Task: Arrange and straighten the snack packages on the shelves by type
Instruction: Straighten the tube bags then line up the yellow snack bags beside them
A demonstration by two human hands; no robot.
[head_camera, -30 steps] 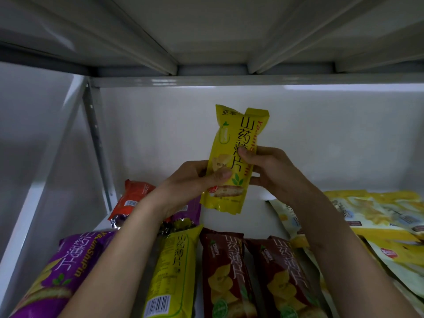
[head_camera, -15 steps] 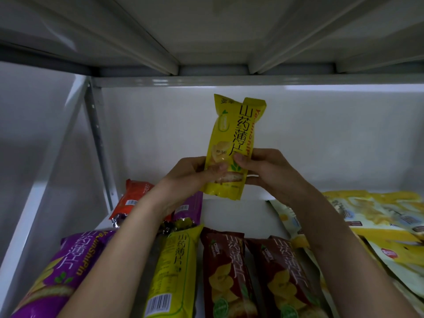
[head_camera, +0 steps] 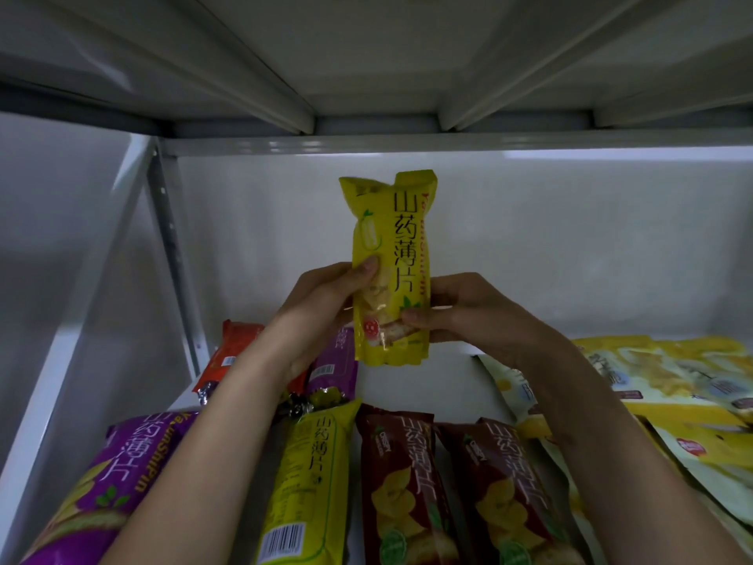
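Yellow yam-chip pack (head_camera: pixel 389 271) held upright above the shelf (head_camera: pixel 428 385), label facing out, likely to read its type. Left hand (head_camera: pixel 326 303) and right hand (head_camera: pixel 468 309) both pinch its lower half, fingers curled round. Matching yellow pack (head_camera: pixel 303 487) lies below.

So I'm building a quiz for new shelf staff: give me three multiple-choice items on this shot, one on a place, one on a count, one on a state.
1. Where is the yellow package with both hands on it?
A. flat on the shelf
B. upright in the air above the shelf
C. on the upper shelf

2. How many dark red packages lie at the front?
A. one
B. two
C. four

3. What are the hands doing?
A. both grip the package
B. only the left grips
C. both hang idle

Answers: 1 B, its bottom edge is clear of the shelf. 2 B, two dark red packages lie side by side. 3 A, left hand and right hand curl round it.
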